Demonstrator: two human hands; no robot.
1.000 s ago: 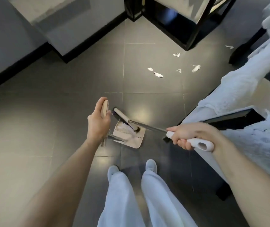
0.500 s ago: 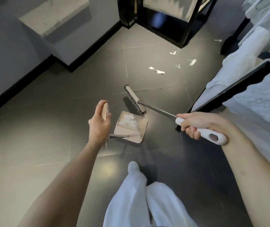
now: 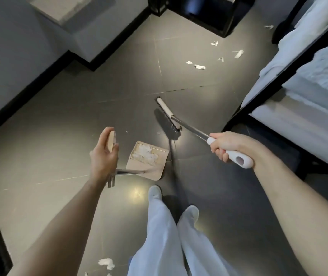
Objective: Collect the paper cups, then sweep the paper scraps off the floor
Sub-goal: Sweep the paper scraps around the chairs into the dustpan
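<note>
Seen from the head camera, the left hand (image 3: 103,156) wraps its fingers and thumb round the beige top of a long-handled dustpan (image 3: 153,170). The pan sits flat on the grey floor (image 3: 59,120) just ahead of the person's shoes, and a small heap of white paper scraps (image 3: 145,154) lies at its back edge.

The right hand (image 3: 226,145) grips the white broom handle (image 3: 238,159) in a closed fist. The broom head (image 3: 167,112) rests on the tiles beyond the pan, apart from it.

More loose scraps (image 3: 199,66) are scattered farther off, near the bed (image 3: 308,92) on the right. Another torn piece (image 3: 106,262) lies close by, left of the trouser legs. Two tiny bits lie between the pan and the broom head.
</note>
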